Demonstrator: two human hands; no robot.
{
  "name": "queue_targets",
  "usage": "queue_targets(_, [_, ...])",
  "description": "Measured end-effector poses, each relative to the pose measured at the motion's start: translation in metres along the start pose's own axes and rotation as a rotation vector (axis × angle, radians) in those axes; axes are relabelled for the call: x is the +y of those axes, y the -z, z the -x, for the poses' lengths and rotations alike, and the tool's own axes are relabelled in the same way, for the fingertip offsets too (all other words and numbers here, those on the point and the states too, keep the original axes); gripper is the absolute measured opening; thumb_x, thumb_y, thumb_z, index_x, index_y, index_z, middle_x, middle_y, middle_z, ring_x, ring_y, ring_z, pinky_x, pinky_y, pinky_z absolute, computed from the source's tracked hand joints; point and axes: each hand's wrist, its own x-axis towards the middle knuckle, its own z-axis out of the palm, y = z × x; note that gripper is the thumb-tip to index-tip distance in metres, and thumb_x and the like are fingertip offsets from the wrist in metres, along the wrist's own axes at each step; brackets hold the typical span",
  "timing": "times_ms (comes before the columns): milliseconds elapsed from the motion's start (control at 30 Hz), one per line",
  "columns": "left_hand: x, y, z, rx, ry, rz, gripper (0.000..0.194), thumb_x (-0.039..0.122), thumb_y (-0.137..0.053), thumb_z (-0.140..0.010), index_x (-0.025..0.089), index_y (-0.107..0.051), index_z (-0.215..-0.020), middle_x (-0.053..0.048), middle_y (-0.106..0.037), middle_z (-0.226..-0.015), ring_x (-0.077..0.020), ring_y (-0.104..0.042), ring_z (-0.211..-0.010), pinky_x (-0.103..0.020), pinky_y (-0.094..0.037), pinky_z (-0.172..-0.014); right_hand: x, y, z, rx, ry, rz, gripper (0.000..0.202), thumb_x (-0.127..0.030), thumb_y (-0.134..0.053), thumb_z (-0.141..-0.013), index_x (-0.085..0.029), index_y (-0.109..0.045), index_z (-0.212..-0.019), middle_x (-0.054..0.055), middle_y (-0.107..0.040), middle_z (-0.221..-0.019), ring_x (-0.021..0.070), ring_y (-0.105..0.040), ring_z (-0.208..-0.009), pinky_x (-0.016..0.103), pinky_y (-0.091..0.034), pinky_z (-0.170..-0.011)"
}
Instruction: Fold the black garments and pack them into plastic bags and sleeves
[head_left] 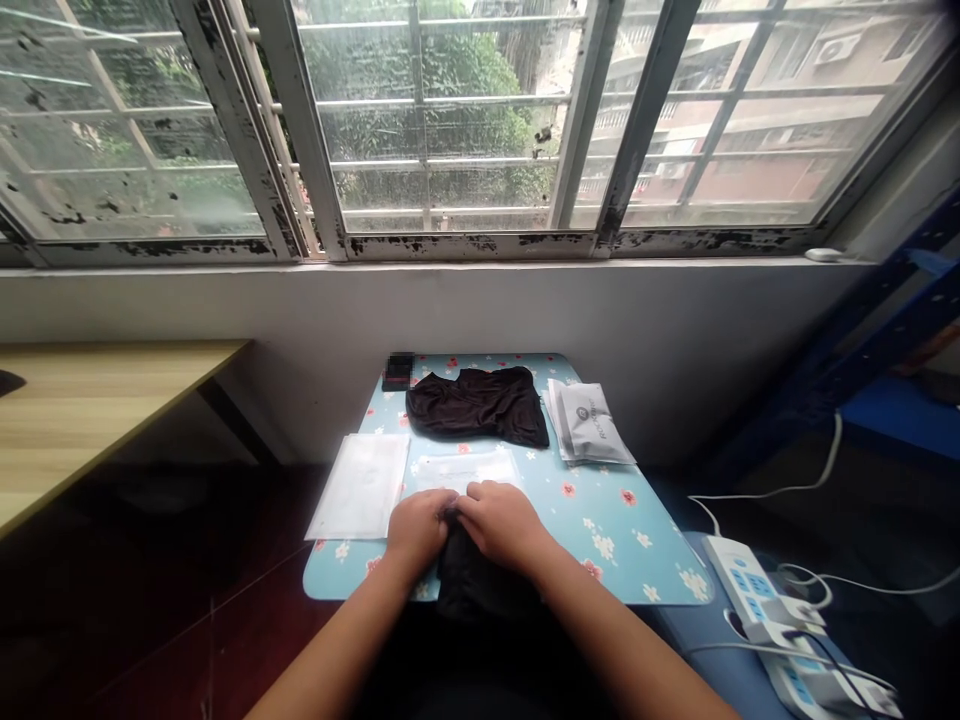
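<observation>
Near the front edge of the blue flowered table point(622, 570), my left hand point(418, 530) and my right hand point(501, 522) meet, both closed on a black cloth point(480, 580) that hangs down over the edge. Just beyond my hands lies a clear plastic bag point(469, 468), partly hidden by them. Farther back a dark crumpled cloth point(480, 405) is spread flat. White translucent bags point(361, 487) rest to the left of my left hand. On the right are grey printed packages point(592, 425), stacked.
A small black box point(397, 372) stands at the table's back left corner. Power strips point(765, 610) with cables lie on a blue surface at right. A yellow wooden desk point(97, 400) is at left. Behind the table are a wall and windows.
</observation>
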Motion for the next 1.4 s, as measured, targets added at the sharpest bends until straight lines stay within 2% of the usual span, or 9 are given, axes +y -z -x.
queue_targets(133, [-0.004, -0.002, 0.001, 0.019, -0.039, 0.022, 0.041, 0.008, -0.056, -0.085, 0.027, -0.076, -0.115, -0.002, -0.077, -0.119, -0.0243, -0.071, -0.112, -0.036, -0.054, -0.099, 0.005, -0.017, 0.000, 0.200, -0.104, 0.021, 0.027, -0.034, -0.057, -0.096, -0.024, -0.065, -0.120, 0.013, -0.058, -0.136, 0.0325, -0.048, -0.126, 0.046, -0.035, -0.104])
queue_targets(233, [-0.005, -0.003, 0.004, 0.071, -0.078, 0.090, 0.035, 0.017, -0.054, -0.094, 0.026, -0.075, -0.120, -0.004, -0.077, -0.120, -0.0242, -0.072, -0.111, -0.037, -0.055, -0.099, 0.011, -0.027, 0.000, 0.350, -0.257, 0.005, 0.043, -0.042, -0.070, -0.087, -0.022, -0.060, -0.123, 0.016, -0.053, -0.141, 0.0361, -0.041, -0.133, 0.052, -0.027, -0.113])
queue_targets(400, [-0.001, -0.004, 0.006, 0.127, -0.187, 0.152, 0.025, 0.028, -0.061, -0.094, 0.027, -0.077, -0.112, -0.005, -0.078, -0.112, -0.0246, -0.071, -0.104, -0.037, -0.054, -0.096, 0.018, -0.030, -0.004, 0.318, -0.338, -0.043, 0.038, -0.042, -0.071, -0.082, -0.021, -0.061, -0.113, 0.016, -0.058, -0.129, 0.0346, -0.049, -0.120, 0.050, -0.034, -0.107])
queue_targets(500, [-0.002, -0.005, 0.002, 0.109, -0.151, 0.159, 0.029, 0.015, -0.064, -0.085, 0.024, -0.077, -0.110, -0.006, -0.078, -0.108, -0.0256, -0.069, -0.103, -0.037, -0.054, -0.095, 0.025, -0.026, -0.001, 0.279, -0.264, -0.064, 0.026, -0.032, -0.064, -0.083, -0.024, -0.062, -0.109, 0.011, -0.061, -0.124, 0.0315, -0.051, -0.119, 0.053, -0.027, -0.113])
queue_targets(600, [-0.004, -0.004, -0.001, 0.094, -0.137, 0.177, 0.036, 0.007, -0.063, -0.079, 0.024, -0.077, -0.107, -0.005, -0.077, -0.106, -0.0253, -0.066, -0.103, -0.037, -0.053, -0.095, 0.038, -0.022, 0.008, 0.249, -0.239, -0.093, 0.032, -0.028, -0.063, -0.080, -0.027, -0.061, -0.112, 0.007, -0.060, -0.130, 0.0293, -0.049, -0.125, 0.056, -0.016, -0.119])
queue_targets(833, [-0.004, -0.002, 0.000, 0.093, -0.117, 0.205, 0.034, 0.008, -0.064, -0.081, 0.025, -0.078, -0.107, -0.004, -0.078, -0.106, -0.0251, -0.065, -0.103, -0.037, -0.052, -0.096, 0.064, -0.021, 0.024, 0.317, -0.440, -0.091, 0.026, -0.039, -0.068, -0.083, -0.025, -0.062, -0.104, 0.008, -0.062, -0.112, 0.0301, -0.054, -0.111, 0.047, -0.038, -0.102])
queue_targets(933, [-0.004, -0.003, 0.000, 0.099, -0.111, 0.202, 0.035, 0.008, -0.064, -0.080, 0.024, -0.078, -0.107, -0.005, -0.078, -0.105, -0.0254, -0.066, -0.102, -0.038, -0.052, -0.095, 0.066, -0.022, 0.029, 0.331, -0.472, -0.090, 0.024, -0.033, -0.067, -0.082, -0.025, -0.061, -0.104, 0.005, -0.062, -0.111, 0.0270, -0.056, -0.110, 0.042, -0.039, -0.101])
queue_targets(1167, [-0.002, -0.002, 0.003, 0.076, -0.169, 0.195, 0.034, 0.009, -0.062, -0.083, 0.025, -0.078, -0.109, -0.004, -0.077, -0.107, -0.0243, -0.067, -0.102, -0.037, -0.053, -0.094, 0.067, -0.025, 0.028, 0.392, -0.597, -0.006, 0.038, -0.040, -0.073, -0.083, -0.022, -0.062, -0.116, 0.011, -0.063, -0.118, 0.0328, -0.053, -0.116, 0.046, -0.036, -0.101])
queue_targets(1400, [0.005, -0.004, 0.009, 0.061, -0.225, 0.031, 0.031, 0.016, -0.058, -0.090, 0.023, -0.075, -0.115, -0.007, -0.076, -0.107, -0.0271, -0.065, -0.100, -0.040, -0.054, -0.091, 0.058, 0.001, 0.029, 0.277, -0.503, -0.048, 0.018, -0.035, -0.067, -0.090, -0.022, -0.066, -0.078, 0.002, -0.069, -0.080, 0.0202, -0.062, -0.077, 0.030, -0.040, -0.070])
